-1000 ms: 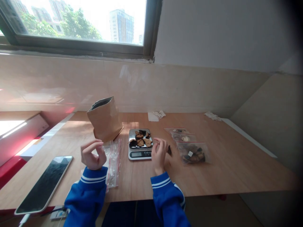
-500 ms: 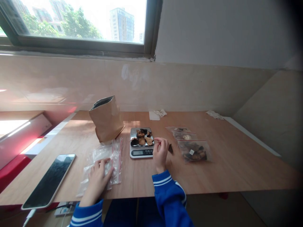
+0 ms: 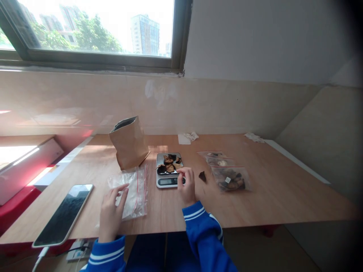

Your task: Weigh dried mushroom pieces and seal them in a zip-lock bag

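Head | right hand [image 3: 187, 185] has shifted inward to the scale [image 3: 164, 182], nearing dried pieces [image 3: 169, 168] on its pan; whether its fingers grasp one, cannot tell | left hand [image 3: 110, 211] loose, fingers parted beside plastic bags [image 3: 133, 200]

From where I stand, the small scale [image 3: 163, 187] sits level on the tabletop [image 3: 170, 211], white-bodied, with a shiny metal plate at the back and a dark panel in front, its right end partly covered; I can't make out the display's figures. Dried slices [image 3: 169, 166], curled and tan to nearly black, lie loosely heaped on the plate. Left of the scale, just apart from it, clear plastic bags [image 3: 137, 206] lie flat, crinkled and overlapping, their red strips running front to back.
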Demonstrator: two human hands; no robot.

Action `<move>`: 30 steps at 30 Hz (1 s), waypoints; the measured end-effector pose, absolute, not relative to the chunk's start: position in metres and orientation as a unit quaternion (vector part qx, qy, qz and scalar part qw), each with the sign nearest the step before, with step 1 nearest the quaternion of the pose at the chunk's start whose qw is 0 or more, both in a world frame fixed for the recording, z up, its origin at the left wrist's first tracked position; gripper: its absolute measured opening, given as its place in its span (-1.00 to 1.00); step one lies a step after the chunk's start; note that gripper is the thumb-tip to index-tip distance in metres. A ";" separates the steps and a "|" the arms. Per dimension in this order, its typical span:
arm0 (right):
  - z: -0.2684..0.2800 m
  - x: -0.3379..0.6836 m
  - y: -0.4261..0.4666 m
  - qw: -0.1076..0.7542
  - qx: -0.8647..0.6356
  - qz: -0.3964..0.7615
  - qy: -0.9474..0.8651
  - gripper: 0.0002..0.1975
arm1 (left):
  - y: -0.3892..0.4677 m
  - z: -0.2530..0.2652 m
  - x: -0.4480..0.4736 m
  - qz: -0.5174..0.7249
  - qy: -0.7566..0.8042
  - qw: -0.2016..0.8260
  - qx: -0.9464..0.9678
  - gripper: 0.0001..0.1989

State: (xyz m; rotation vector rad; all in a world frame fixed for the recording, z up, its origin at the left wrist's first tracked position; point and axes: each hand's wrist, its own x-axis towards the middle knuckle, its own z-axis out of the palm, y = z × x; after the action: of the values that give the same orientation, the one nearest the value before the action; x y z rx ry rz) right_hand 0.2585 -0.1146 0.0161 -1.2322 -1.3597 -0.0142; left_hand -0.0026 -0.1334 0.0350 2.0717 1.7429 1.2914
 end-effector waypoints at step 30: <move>0.022 0.212 -0.177 0.504 -0.552 0.258 -0.612 -0.67 | -0.133 0.057 0.065 0.829 0.449 0.038 0.331 -0.87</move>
State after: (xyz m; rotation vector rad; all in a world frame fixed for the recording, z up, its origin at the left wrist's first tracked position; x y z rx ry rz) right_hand 0.2115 -0.1773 0.0221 -1.3318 -1.4787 0.6223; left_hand 0.0654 -0.1334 0.0567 1.0159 1.3779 2.5420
